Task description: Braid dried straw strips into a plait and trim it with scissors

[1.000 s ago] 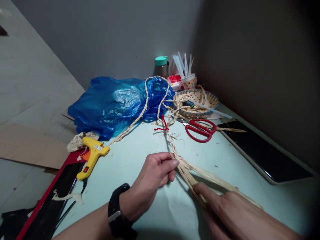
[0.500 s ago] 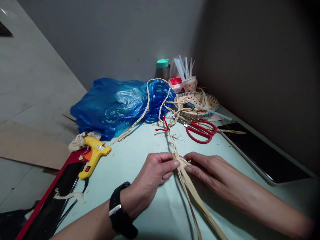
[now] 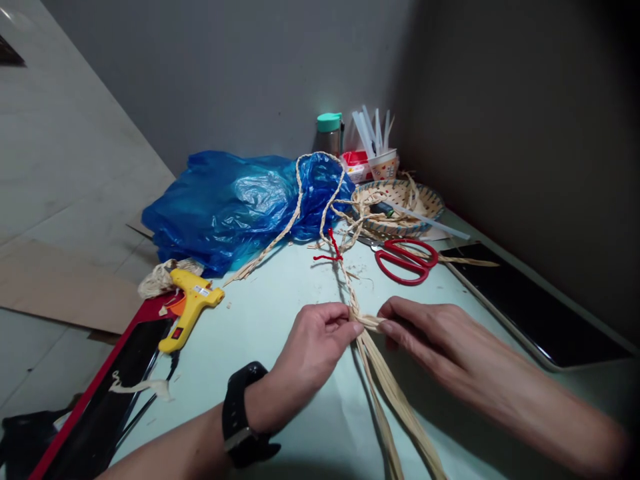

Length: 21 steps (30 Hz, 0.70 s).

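A pale straw braid (image 3: 350,291) runs toward me along the middle of the table, with a red tie (image 3: 334,253) knotted round it farther up. My left hand (image 3: 320,340) pinches the braid's lower end between thumb and fingers. From that pinch, loose straw strands (image 3: 395,383) hang down toward the table's near edge. My right hand (image 3: 430,337) grips one straw strand (image 3: 369,323) and holds it out to the right, a little apart from my left fingertips. A black watch is on my left wrist.
Red-handled scissors (image 3: 407,261) lie beyond my right hand, near a woven basket (image 3: 435,200) of straw and a dark tablet-like panel (image 3: 530,300). A yellow glue gun (image 3: 187,310) lies at left. Behind are a blue plastic bag (image 3: 225,207), a bottle (image 3: 329,137) and a cup of glue sticks (image 3: 384,165).
My right hand has drawn one strand outward to the right, away from the others. My left hand still pinches the braid in about the same place. The view has shifted slightly.
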Each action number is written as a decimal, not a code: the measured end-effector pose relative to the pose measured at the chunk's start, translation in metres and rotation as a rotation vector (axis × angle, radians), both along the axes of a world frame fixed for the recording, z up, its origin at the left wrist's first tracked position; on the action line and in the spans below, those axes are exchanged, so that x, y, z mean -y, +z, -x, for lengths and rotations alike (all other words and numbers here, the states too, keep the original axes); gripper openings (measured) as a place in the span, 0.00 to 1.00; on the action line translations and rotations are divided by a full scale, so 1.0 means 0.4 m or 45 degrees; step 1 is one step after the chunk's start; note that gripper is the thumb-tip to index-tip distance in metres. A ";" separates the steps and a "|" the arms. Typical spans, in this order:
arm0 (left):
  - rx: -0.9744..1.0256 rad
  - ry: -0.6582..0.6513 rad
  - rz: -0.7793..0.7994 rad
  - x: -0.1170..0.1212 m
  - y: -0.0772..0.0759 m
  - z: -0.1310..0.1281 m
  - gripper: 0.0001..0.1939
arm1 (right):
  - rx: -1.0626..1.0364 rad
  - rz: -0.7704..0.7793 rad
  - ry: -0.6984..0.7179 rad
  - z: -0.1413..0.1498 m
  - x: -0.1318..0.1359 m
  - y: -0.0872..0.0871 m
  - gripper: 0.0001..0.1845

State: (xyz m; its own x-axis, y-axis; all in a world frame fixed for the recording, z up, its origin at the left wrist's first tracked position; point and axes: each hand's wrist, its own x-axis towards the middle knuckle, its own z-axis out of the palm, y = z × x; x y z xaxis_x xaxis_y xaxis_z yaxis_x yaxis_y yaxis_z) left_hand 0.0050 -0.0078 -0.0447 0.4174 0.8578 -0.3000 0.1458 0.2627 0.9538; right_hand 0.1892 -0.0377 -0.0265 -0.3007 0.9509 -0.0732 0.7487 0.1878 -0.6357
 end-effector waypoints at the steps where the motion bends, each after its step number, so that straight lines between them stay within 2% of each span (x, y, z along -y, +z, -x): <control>1: 0.057 0.001 0.051 0.000 -0.001 0.000 0.07 | -0.023 -0.010 0.006 -0.003 -0.001 0.003 0.17; 6: 0.223 0.001 0.225 -0.004 -0.002 0.002 0.06 | -0.125 0.062 0.015 -0.020 -0.016 0.014 0.17; 12: 0.270 -0.019 0.269 -0.002 0.008 0.002 0.07 | 0.005 0.039 -0.056 0.002 -0.005 -0.002 0.14; 16: 0.263 0.002 0.242 -0.002 0.009 -0.001 0.06 | 0.060 -0.002 -0.006 0.021 0.016 -0.013 0.13; 21: 0.207 0.006 0.181 0.000 0.014 0.000 0.08 | -0.072 -0.022 0.023 0.008 0.009 -0.003 0.18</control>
